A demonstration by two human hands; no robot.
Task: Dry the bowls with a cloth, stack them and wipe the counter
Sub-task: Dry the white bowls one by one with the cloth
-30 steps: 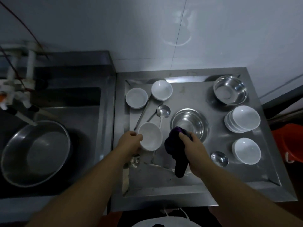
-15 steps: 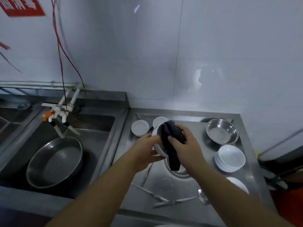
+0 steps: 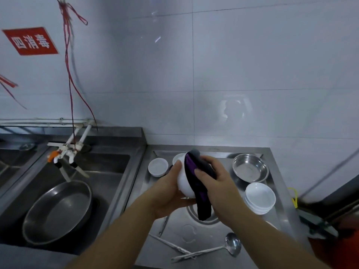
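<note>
Counter rim runs just right of the right hand; white tiled wall rises beyond. Left hand cups a white bowl, tipped on its side above the counter. Right hand's fingers curl over a dark cloth, pressing it into the bowl; the cloth's tail hangs down.

Wall: pale glossy tiles, thin grout lines, a soft reflection of light.
Sign: red plate with white characters, upper left on the wall.
Cords: red strings hanging down to the white taps.
Sink: steel basin at left.
</note>
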